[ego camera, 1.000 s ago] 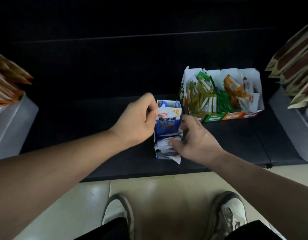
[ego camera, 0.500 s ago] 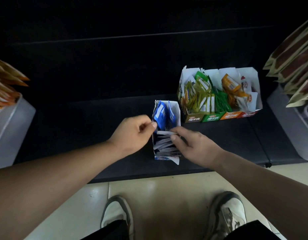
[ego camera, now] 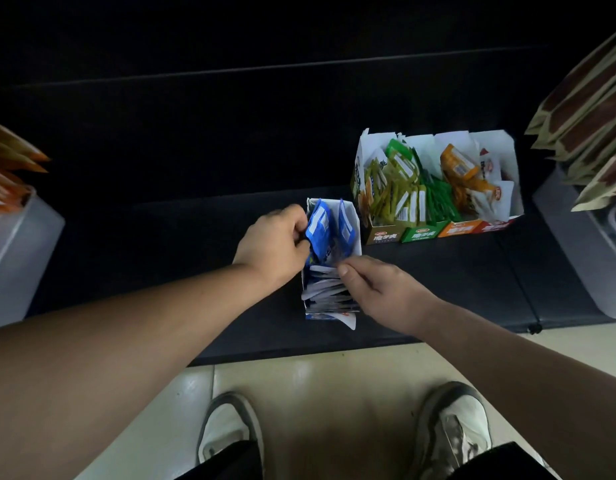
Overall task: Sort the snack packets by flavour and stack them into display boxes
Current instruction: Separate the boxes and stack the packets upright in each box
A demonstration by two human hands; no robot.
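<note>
A narrow blue-and-white display box (ego camera: 354, 220) stands on the dark shelf, filled with blue snack packets (ego camera: 325, 289). My left hand (ego camera: 273, 242) pinches an upright blue packet (ego camera: 318, 230) at the box's left wall. My right hand (ego camera: 379, 289) reaches in from the right, thumb and fingers curled at the packets in the box's middle. A second blue packet (ego camera: 346, 230) stands upright at the back. To the right stand joined display boxes (ego camera: 438, 232) holding olive, green, orange and white packets.
Grey bins stand at the far left (ego camera: 19, 258) and far right (ego camera: 583, 244), with orange packs (ego camera: 8, 174) and brown packs (ego camera: 590, 109) above them. The shelf's front edge (ego camera: 299, 355) meets a tiled floor, where my two shoes (ego camera: 230, 431) show.
My left hand lowered the blue packet into the box and moved up to the box's back left. My right hand slid from the box's right side onto the packets in its middle.
</note>
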